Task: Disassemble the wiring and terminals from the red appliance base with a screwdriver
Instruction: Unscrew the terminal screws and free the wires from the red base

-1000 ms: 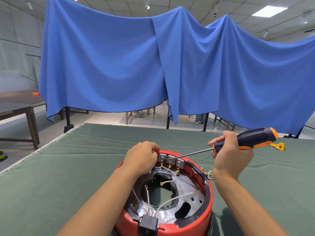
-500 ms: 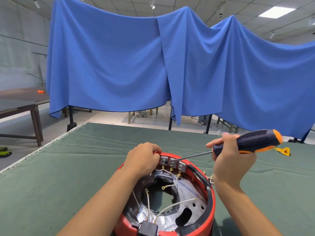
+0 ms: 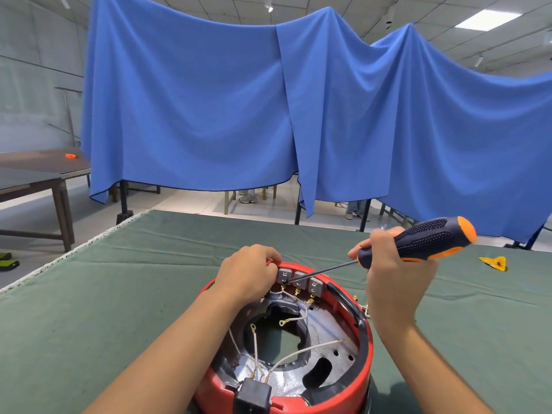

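We've got our left hand (image 3: 248, 274) curled over the far rim of the red base (image 3: 363, 366), fingers bent tight beside the three grey terminals (image 3: 299, 279). Our right hand (image 3: 394, 274) wraps the screwdriver (image 3: 418, 242) handle, fingers closed round it, the tip resting at the leftmost terminal. The base sits on the green cloth (image 3: 119, 294), near edge, with loose white wires (image 3: 298, 354) inside. Since a moment ago the handle has lifted a little higher; the left hand hasn't shifted. A yellow scrap (image 3: 494, 262) lies far right.
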### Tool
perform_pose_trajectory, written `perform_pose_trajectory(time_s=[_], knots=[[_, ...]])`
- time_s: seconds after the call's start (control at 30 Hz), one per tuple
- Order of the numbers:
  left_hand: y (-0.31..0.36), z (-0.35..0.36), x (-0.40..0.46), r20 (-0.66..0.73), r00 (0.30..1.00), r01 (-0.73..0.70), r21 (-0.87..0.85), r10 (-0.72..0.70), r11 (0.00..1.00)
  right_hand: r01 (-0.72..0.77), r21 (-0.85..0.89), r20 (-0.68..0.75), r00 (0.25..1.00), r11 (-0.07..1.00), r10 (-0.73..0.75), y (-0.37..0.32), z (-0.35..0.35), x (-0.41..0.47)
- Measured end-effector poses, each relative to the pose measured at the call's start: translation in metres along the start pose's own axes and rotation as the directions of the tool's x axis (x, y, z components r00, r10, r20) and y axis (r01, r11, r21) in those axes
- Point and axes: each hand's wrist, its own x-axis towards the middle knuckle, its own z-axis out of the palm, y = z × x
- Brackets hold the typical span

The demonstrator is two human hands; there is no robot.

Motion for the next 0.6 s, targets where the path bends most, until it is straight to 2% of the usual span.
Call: perform_pose_trajectory(time_s=[0.13,0.43,0.6], knots=[[0.002,0.002,-0.002,-0.035,0.999,0.042,0.075,-0.039,0.996,-0.003,-0.013,0.011,1.0,1.0,0.003,-0.001,0.005,0.003],[-0.002,0.003,-0.004,-0.022,0.999,-0.03,0.14,0.034,0.99,-0.032,-0.078,-0.15,0.988,0.996,0.02,0.011,0.021,0.026],[-0.002,0.003,-0.003,-0.022,0.999,-0.034,0.138,0.038,0.99,-0.128,-0.099,-0.216,0.971,0.987,0.105,0.023,0.017,0.04]])
